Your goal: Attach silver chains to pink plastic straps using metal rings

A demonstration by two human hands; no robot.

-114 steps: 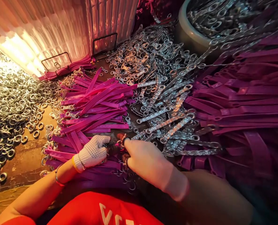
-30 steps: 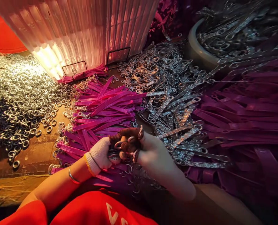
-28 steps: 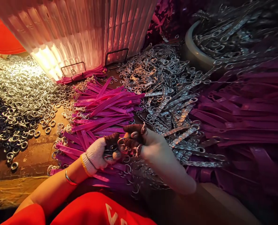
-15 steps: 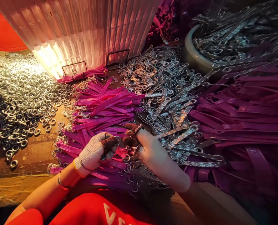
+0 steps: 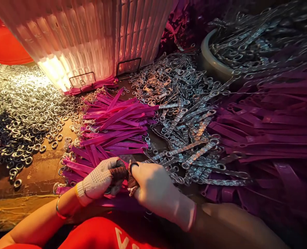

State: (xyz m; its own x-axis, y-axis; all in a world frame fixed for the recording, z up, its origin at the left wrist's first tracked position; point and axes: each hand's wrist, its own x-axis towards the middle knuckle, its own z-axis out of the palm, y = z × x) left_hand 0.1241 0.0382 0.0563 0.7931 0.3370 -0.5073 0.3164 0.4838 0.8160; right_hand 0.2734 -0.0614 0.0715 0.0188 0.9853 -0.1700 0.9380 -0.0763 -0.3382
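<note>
My left hand (image 5: 101,178), in a white dotted glove with brown fingertips, is closed low in the middle, over the purple straps (image 5: 112,131). My right hand (image 5: 153,181), in a pale glove with brown finger covers, is closed and meets the left at the fingertips. The fingers hide whatever is between them. Purple straps with metal ends lie in a pile beyond and beneath my hands. Metal chain pieces (image 5: 200,152) lie heaped just to the right of my right hand.
Loose metal rings (image 5: 26,114) are heaped at the left. A ribbed translucent panel (image 5: 91,41) stands at the back. A round tub (image 5: 212,60) of chains is at the back right, with more purple straps (image 5: 267,135) on the right. A red container (image 5: 8,43) is at the back left.
My right hand has moved left and down, and its fingertips now meet those of my left hand. The left hand has shifted slightly down and left. The ring visible at its fingertips is now hidden.
</note>
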